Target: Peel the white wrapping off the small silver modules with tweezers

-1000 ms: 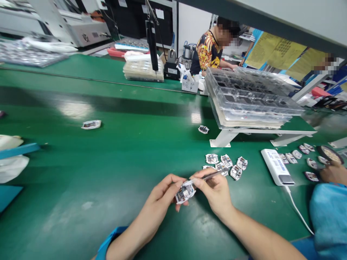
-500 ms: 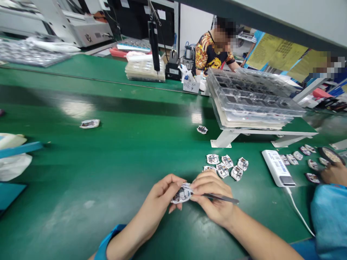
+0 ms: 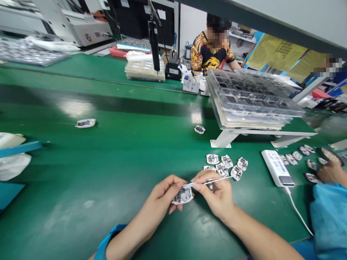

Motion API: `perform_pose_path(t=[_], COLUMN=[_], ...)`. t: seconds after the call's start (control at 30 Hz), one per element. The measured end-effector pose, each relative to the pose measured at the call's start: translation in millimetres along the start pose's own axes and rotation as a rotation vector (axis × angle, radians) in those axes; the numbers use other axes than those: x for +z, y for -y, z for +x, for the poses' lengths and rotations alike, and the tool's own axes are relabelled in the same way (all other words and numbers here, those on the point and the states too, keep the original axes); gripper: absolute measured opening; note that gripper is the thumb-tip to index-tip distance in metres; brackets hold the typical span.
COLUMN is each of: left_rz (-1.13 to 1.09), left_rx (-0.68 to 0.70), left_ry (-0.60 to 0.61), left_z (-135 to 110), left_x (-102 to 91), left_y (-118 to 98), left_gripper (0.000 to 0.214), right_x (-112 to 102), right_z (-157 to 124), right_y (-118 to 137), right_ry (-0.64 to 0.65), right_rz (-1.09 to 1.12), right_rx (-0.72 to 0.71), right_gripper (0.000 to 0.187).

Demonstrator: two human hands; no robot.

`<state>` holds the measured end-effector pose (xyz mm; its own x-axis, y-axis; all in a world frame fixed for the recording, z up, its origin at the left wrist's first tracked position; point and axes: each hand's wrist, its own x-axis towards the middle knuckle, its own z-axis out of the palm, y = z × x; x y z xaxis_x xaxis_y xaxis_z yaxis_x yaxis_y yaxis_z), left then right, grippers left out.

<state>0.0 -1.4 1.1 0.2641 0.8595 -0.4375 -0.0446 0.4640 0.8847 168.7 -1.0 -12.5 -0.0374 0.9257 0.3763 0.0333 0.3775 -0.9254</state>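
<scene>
My left hand is closed on a small white plastic housing with a circuit board in it, its open side facing up. In my right hand, pinched between thumb and fingers, is a pair of tweezers. The tips reach the upper edge of the housing; whether they grip a part there is too small to tell. Just beyond my right hand lie several similar white housings with boards, one partly hidden behind my fingers.
Clear plastic trays are stacked on a raised white-legged stand. A white box-shaped device with a cable lies right. A co-worker's hand is among more housings. Single housings lie farther off; an electric screwdriver hangs behind.
The tweezers have turned in my right hand, their rear end now higher and catching light. My right fingers have shifted slightly. Two lone housings on the green surface have moved a little left.
</scene>
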Motion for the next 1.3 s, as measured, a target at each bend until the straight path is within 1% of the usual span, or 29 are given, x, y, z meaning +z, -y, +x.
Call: perform_pose_path(t=[0.1, 0.3, 0.43, 0.53, 0.6, 0.77, 0.93, 1.0, 1.07, 1.2, 1.3], left_rz=[0.027, 0.056, 0.054, 0.058, 0.061, 0.060, 0.038, 0.025, 0.022, 0.031, 0.021], left_rx=[0.003, -0.025, -0.072, -0.088, -0.088, -0.081, -0.082, -0.076, -0.055, -0.035, -0.041], left_ry=[0.005, 0.024, 0.013, -0.001, -0.003, -0.011, -0.022, -0.008, 0.010, 0.033, 0.037], left_z=[0.2, 2.3, 2.2, 2.1, 2.1, 2.0, 1.6, 1.6, 1.5, -0.1, -1.7], left_x=[0.3, -1.8, -2.0, -1.4, -1.2, -0.7, -0.8, -1.6, -2.5, -3.1, -3.0], left_y=[0.8, 4.7, 1.6, -0.4, -0.3, 1.4, 0.9, 0.1, -0.9, -3.5, -4.5], left_gripper=[0.032, 0.039, 0.041, 0.043, 0.044, 0.045, 0.042, 0.039, 0.037, 0.034, 0.033], right_x=[-0.2, -1.6, -3.0, -3.1, -2.4, 0.2, -0.9, -1.6, -1.5, 0.3, 1.2], right_z=[-1.1, -1.0, 1.5, 2.3, 1.8, -0.4, 0.2, 0.6, 0.6, -1.0, -2.1], right_y=[0.5, 3.7, 3.3, 0.6, -1.3, -2.0, 2.4, 3.0, 1.6, -4.1, -5.3], right_ry=[0.014, 0.100, 0.128, 0.112, 0.095, 0.083, 0.125, 0.120, 0.100, 0.051, 0.034], right_rz=[-0.014, -0.021, 0.076, 0.150, 0.165, 0.153, 0.022, -0.013, 0.005, 0.106, 0.107], right_rx=[0.029, 0.055, 0.152, 0.215, 0.211, 0.149, 0.048, 0.027, 0.040, 0.118, 0.132], right_gripper=[0.005, 0.004, 0.004, 0.006, 0.006, 0.006, 0.007, 0.007, 0.008, 0.008, 0.007])
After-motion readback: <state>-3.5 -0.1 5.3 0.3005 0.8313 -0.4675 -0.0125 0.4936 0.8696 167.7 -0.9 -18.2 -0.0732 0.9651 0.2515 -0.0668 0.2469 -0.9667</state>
